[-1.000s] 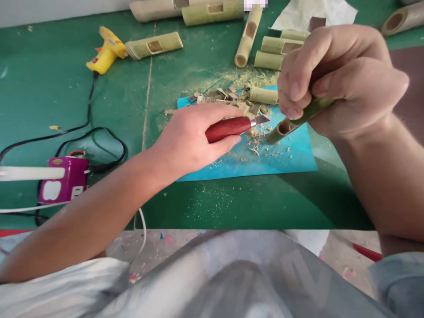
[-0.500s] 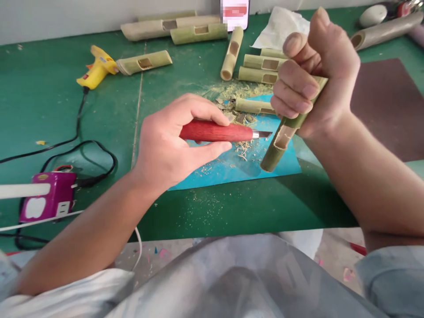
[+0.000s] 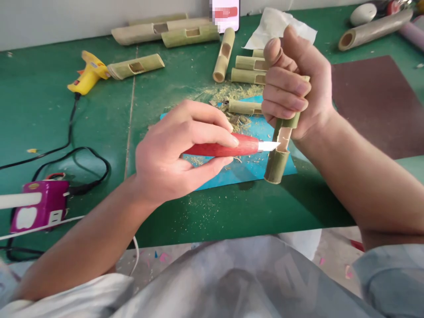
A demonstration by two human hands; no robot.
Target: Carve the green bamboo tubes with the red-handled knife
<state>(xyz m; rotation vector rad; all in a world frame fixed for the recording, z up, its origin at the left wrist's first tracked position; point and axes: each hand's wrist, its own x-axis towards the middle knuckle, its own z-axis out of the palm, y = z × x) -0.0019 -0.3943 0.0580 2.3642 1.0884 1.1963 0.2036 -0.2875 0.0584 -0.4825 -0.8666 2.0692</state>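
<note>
I can't see part of the bamboo tube (image 3: 277,168) inside the right hand (image 3: 296,88) or the butt of the knife (image 3: 247,145) behind the left hand (image 3: 172,152); the far phone (image 3: 229,20) is cropped.

green table (image 3: 33,97) | yellow glue gun (image 3: 88,75) | purple socket block (image 3: 46,201) | bamboo tubes (image 3: 151,63) | blue sheet (image 3: 215,177) | brown mat (image 3: 372,108)

The knife (image 3: 247,145) lies nearly level in the left hand (image 3: 170,152), its red wooden handle pinched between thumb and fingers, its bright pointed blade reaching past the fingertips. The green bamboo tube (image 3: 277,168) sticks out below the curled fingers of the right hand (image 3: 289,88), slightly tilted; beneath the little finger, its open, rough-edged notch meets the blade tip, contact unclear.
</note>
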